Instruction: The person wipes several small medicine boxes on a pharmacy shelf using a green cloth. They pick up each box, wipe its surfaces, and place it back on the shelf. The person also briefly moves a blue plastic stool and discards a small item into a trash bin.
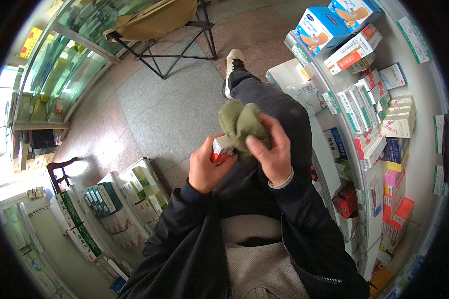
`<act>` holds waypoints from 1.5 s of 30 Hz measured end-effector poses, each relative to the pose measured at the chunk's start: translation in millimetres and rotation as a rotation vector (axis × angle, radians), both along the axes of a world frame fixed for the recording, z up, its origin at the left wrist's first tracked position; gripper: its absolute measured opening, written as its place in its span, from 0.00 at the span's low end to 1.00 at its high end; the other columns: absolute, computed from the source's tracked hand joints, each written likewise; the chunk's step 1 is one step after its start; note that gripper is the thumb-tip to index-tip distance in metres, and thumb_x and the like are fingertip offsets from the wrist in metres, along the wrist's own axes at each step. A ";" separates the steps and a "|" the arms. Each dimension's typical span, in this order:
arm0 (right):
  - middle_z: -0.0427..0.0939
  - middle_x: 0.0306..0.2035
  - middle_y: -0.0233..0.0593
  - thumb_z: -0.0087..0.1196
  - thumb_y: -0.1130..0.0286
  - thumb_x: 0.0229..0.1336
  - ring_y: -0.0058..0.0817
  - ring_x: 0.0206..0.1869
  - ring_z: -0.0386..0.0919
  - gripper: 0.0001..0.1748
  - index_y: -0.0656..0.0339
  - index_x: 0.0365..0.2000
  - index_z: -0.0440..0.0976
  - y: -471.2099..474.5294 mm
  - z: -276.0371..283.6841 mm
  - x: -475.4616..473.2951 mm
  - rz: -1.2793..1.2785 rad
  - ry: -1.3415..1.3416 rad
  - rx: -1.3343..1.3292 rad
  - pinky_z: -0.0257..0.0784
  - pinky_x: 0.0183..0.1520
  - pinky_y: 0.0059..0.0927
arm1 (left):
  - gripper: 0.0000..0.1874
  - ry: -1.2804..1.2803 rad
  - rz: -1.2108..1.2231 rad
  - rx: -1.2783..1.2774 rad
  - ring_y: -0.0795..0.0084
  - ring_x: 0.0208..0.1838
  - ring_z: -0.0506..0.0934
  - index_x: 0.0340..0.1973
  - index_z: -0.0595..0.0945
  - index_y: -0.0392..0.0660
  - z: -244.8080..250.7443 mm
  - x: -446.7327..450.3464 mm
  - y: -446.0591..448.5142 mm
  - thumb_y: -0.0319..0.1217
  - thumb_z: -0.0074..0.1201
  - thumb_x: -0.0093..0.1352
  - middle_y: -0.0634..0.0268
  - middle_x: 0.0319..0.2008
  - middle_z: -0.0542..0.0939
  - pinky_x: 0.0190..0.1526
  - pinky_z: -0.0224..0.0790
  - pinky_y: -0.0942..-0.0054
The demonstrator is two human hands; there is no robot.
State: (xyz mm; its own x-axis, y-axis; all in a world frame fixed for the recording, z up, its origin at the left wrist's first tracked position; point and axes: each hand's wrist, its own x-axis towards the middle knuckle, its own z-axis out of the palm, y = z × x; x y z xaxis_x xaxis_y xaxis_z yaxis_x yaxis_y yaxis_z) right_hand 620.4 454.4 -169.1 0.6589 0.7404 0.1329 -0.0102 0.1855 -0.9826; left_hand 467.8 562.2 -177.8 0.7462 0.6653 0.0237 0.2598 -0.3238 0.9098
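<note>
In front of my body, my left hand [207, 164] grips a small white and red carton [222, 149], its white end facing up. Bunched in my right hand [273, 149] is an olive-green cloth [245, 125], slightly blurred, pinched between thumb and fingers. The cloth is close beside the carton's right side; whether the two touch, I cannot tell. Part of the carton is hidden behind my left fingers and thumb. Both hands are above my dark trousers.
Shelves on the right hold medicine boxes [359, 108] and blue bandage boxes [320, 31]. More boxes [103, 198] fill shelves at lower left. A glass cabinet [60, 74] stands upper left, a folding chair [157, 22] at the top, a wooden chair [60, 168] at left.
</note>
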 end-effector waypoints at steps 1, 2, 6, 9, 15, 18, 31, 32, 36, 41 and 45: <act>0.80 0.48 0.39 0.63 0.69 0.64 0.24 0.50 0.77 0.20 0.67 0.52 0.74 -0.5 0.5 0.4 0.149 0.008 0.010 0.74 0.54 0.31 | 0.27 0.046 -0.018 0.018 0.58 0.40 0.85 0.54 0.76 0.40 0.0 0.2 0.8 0.30 0.70 0.61 0.55 0.40 0.84 0.43 0.77 0.67; 0.80 0.48 0.39 0.63 0.69 0.64 0.23 0.50 0.77 0.19 0.67 0.51 0.75 0.9 0.0 -0.1 0.141 -0.127 -0.011 0.75 0.53 0.30 | 0.29 0.082 -0.034 0.041 0.58 0.39 0.85 0.56 0.75 0.40 -0.4 0.2 1.6 0.30 0.70 0.61 0.55 0.41 0.84 0.43 0.77 0.67; 0.81 0.47 0.40 0.63 0.69 0.64 0.21 0.48 0.78 0.18 0.69 0.49 0.76 2.9 -2.0 2.8 0.058 0.052 -0.213 0.76 0.51 0.28 | 0.28 -0.349 0.018 -0.964 0.59 0.38 0.82 0.69 0.66 0.44 -3.9 -1.8 5.0 0.41 0.49 0.78 0.60 0.47 0.79 0.37 0.78 0.65; 0.81 0.46 0.39 0.62 0.70 0.65 0.21 0.48 0.78 0.22 0.69 0.55 0.73 1.7 -1.3 2.7 -0.048 0.114 -0.093 0.76 0.51 0.26 | 0.29 -0.552 0.138 -1.377 0.62 0.40 0.80 0.71 0.64 0.47 -5.9 -0.6 11.0 0.49 0.33 0.81 0.59 0.47 0.77 0.32 0.76 0.66; 0.79 0.50 0.48 0.65 0.71 0.60 0.36 0.49 0.80 0.20 0.68 0.51 0.75 -3.1 11.4 0.1 0.040 -0.309 -0.005 0.75 0.55 0.35 | 0.30 -0.643 0.208 -1.373 0.65 0.45 0.79 0.73 0.62 0.50 -9.6 11.8 16.8 0.51 0.33 0.81 0.60 0.52 0.77 0.43 0.76 0.63; 0.78 0.54 0.47 0.69 0.72 0.51 0.44 0.49 0.78 0.19 0.65 0.44 0.80 0.6 14.5 -3.0 0.296 -0.615 0.117 0.74 0.54 0.40 | 0.27 -0.543 0.231 -1.231 0.69 0.49 0.77 0.72 0.63 0.49 -10.1 15.4 11.4 0.45 0.39 0.81 0.61 0.50 0.77 0.53 0.73 0.69; 0.82 0.45 0.46 0.66 0.73 0.55 0.41 0.43 0.81 0.17 0.66 0.46 0.79 2.6 12.8 2.8 0.250 -0.616 0.089 0.76 0.47 0.38 | 0.21 -0.477 0.374 -1.535 0.65 0.40 0.80 0.51 0.77 0.41 -28.9 17.6 12.0 0.45 0.36 0.81 0.60 0.41 0.82 0.45 0.76 0.63; 0.82 0.44 0.46 0.66 0.74 0.55 0.42 0.43 0.81 0.17 0.66 0.46 0.80 4.1 11.9 1.0 0.268 -0.640 0.092 0.76 0.47 0.39 | 0.22 -0.490 0.353 -1.523 0.65 0.42 0.80 0.52 0.77 0.41 -30.2 17.0 12.1 0.45 0.36 0.81 0.60 0.43 0.82 0.47 0.75 0.62; 0.83 0.43 0.46 0.64 0.75 0.56 0.43 0.44 0.81 0.16 0.66 0.46 0.80 3.7 9.4 -1.4 0.125 -0.511 -0.076 0.76 0.49 0.39 | 0.21 -0.526 0.293 -1.460 0.64 0.48 0.80 0.49 0.77 0.42 -32.0 12.4 16.2 0.46 0.36 0.81 0.60 0.46 0.82 0.51 0.74 0.61; 0.82 0.47 0.49 0.66 0.74 0.56 0.44 0.49 0.81 0.15 0.67 0.44 0.78 0.9 8.1 -2.3 0.110 -0.138 -0.094 0.76 0.53 0.38 | 0.21 -0.564 0.341 -1.468 0.66 0.47 0.81 0.51 0.77 0.45 -33.4 11.4 21.3 0.46 0.36 0.82 0.63 0.44 0.83 0.52 0.74 0.65; 0.79 0.52 0.48 0.69 0.71 0.53 0.48 0.46 0.78 0.18 0.66 0.42 0.76 5.3 6.9 -6.1 0.166 -0.607 -0.067 0.75 0.49 0.40 | 0.18 -0.560 0.342 -1.444 0.67 0.46 0.82 0.48 0.77 0.45 -35.8 15.7 10.3 0.44 0.38 0.82 0.64 0.42 0.83 0.52 0.74 0.65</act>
